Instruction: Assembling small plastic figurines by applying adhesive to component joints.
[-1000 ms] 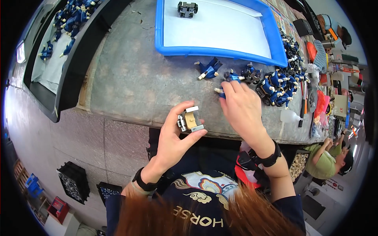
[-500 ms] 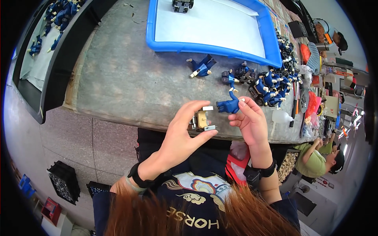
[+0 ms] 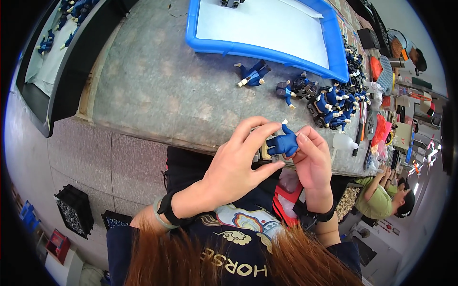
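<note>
My left hand (image 3: 234,164) curls around a small toy piece with a tan seat-like middle (image 3: 264,150), most of it now covered by my fingers. Between the thumb and fingers of my right hand (image 3: 315,159) is a small blue toy figure (image 3: 283,144), with one pale-tipped arm raised and no head visible. Its lower end sits against the tan piece, within my left hand's grip; whether the two are joined I cannot tell. Beyond my hands, another blue figure (image 3: 254,75) lies on the grey worktable (image 3: 157,81).
A blue tray (image 3: 267,51) lined with white holds a dark wheeled part (image 3: 231,3). Right of it lies a heap of blue figures and black wheeled parts (image 3: 331,102), near a white squeeze bottle (image 3: 342,142). At far left stands a black bin (image 3: 71,71) with more figures. A person (image 3: 381,198) sits at right.
My hands have come together, bringing the blue figure's lower end against the tan piece. My left fingers now reach over both. The view has shifted slightly.
</note>
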The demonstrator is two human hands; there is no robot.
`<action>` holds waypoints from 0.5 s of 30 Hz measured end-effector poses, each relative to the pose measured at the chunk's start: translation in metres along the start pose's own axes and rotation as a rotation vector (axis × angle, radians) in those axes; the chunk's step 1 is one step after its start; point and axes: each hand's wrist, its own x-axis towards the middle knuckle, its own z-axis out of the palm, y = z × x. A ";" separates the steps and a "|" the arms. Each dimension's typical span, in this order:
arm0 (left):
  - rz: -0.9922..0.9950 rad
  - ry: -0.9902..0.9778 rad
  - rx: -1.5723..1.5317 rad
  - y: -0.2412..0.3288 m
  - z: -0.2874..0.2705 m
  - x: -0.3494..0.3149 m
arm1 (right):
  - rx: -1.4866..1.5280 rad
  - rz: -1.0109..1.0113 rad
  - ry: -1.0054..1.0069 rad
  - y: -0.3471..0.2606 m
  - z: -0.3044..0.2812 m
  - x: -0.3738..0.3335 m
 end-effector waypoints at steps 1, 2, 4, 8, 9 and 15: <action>0.021 -0.005 0.012 -0.001 0.000 0.000 | -0.002 0.002 0.000 0.000 0.000 0.000; 0.020 -0.004 0.010 -0.001 -0.001 0.000 | -0.034 -0.005 0.003 -0.001 0.001 0.000; 0.046 -0.017 0.062 0.002 -0.004 0.000 | -0.065 -0.009 0.001 -0.001 0.003 -0.001; 0.035 -0.034 0.095 0.002 -0.004 0.001 | -0.095 -0.023 -0.008 0.001 0.002 -0.001; 0.032 -0.046 0.112 0.003 -0.005 0.001 | -0.104 -0.022 -0.020 0.001 0.003 -0.001; 0.030 -0.066 0.166 0.005 -0.007 0.001 | -0.131 0.004 -0.016 -0.001 0.005 0.000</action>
